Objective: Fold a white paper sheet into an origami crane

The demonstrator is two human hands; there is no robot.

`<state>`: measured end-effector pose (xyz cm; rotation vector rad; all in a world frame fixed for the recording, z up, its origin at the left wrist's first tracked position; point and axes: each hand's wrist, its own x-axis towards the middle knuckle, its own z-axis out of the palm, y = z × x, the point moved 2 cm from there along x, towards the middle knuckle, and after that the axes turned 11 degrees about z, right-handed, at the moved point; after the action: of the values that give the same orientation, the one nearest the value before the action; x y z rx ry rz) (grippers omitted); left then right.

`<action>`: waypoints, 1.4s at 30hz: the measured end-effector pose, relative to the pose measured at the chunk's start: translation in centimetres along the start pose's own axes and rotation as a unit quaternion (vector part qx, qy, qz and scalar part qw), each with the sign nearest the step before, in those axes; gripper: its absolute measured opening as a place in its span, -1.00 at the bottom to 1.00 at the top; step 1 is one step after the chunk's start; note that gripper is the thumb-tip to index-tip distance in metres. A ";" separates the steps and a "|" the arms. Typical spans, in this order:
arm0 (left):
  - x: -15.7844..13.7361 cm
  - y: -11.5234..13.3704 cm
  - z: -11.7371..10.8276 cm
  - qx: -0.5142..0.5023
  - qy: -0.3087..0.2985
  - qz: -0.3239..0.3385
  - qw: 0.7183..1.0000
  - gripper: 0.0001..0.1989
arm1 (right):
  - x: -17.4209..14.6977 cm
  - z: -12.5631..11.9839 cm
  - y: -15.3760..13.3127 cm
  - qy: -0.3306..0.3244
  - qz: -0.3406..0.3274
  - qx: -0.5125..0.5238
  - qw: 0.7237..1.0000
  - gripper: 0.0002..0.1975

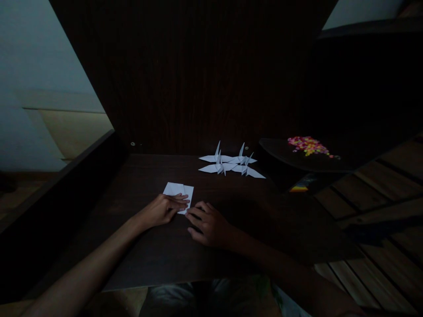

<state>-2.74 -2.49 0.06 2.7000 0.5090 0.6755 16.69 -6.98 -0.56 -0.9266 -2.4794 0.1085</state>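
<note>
A small folded sheet of white paper (pixel 174 188) lies on the dark wooden desk. Resting on top of it is my left hand (pixel 168 207), its fingers stretched out flat toward the right and covering the paper's lower middle. My right hand (pixel 206 224) is at the paper's lower right corner, with its fingertips at the edge and its fingers apart. Beyond the paper, to the right, several white origami cranes (pixel 220 166) stand close together with wings spread.
On a raised curved shelf (pixel 280 158) to the right is a pile of small colourful pieces (pixel 309 145). Below it shows a rainbow-coloured item (pixel 299 188). A dark back panel (pixel 185 79) rises behind the cranes, and a low side board (pixel 66 189) borders the desk at left.
</note>
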 end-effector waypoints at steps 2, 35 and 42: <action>0.0 0.3 -0.1 0.009 0.001 0.007 1.000 -0.66 | 0.0 0.1 0.0 0.001 0.003 -0.004 1.000 -0.65; -0.1 -0.5 -1.1 0.164 0.109 -0.149 0.969 -0.49 | 0.4 -0.3 0.9 0.012 0.013 -0.002 1.000 -0.76; -0.2 -0.4 -0.4 0.134 0.107 -0.122 0.978 -0.62 | 0.5 -0.1 2.2 0.046 0.056 0.015 0.997 -0.79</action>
<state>-3.20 -2.11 0.15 2.7517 1.0359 0.8872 17.78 -4.98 -0.77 -1.0355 -2.3356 0.1380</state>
